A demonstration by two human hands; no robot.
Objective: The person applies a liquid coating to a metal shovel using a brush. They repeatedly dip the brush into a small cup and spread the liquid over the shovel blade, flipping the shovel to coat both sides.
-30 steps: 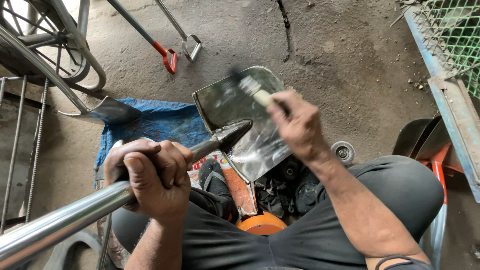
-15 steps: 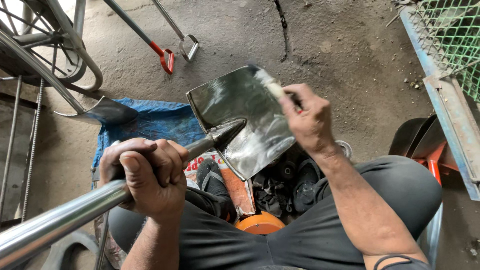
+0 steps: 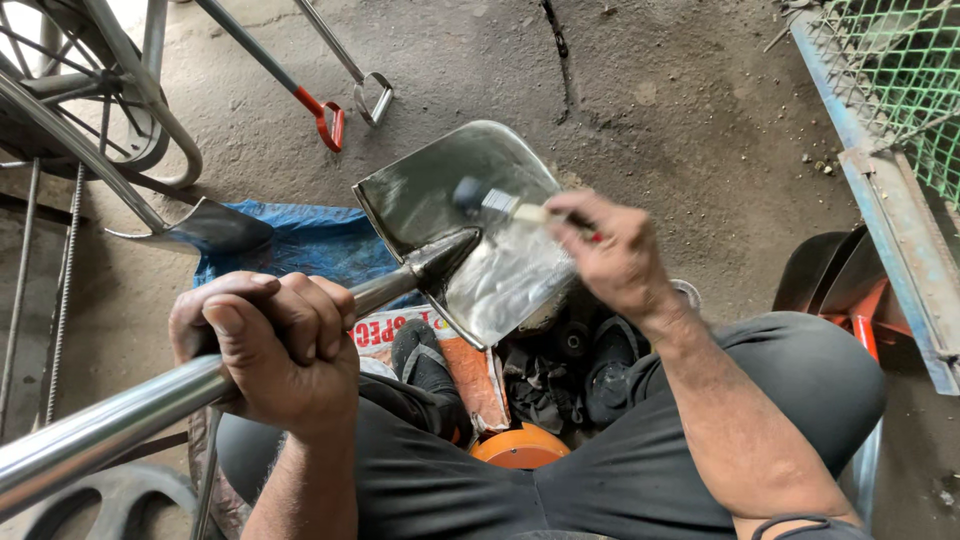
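Left hand [image 3: 275, 350] grips the steel handle [image 3: 110, 425] below the shovel blade [image 3: 465, 225]; right hand [image 3: 615, 255] clasps a paintbrush [image 3: 500, 205] on that blade.

glossy metal shovel blade [image 3: 470, 215], polished steel handle [image 3: 110, 425], rough concrete floor [image 3: 660, 90]

Beyond the fingertips we see a red D-grip handle [image 3: 328, 122] and a bare metal one [image 3: 373, 98] lying on the concrete floor [image 3: 650, 80]. A blue tarp [image 3: 300, 245] spreads under the knuckles, beside a second shovel blade [image 3: 205, 228]. Off to the fingers' right stands green wire mesh [image 3: 890, 70] (framed in blue).
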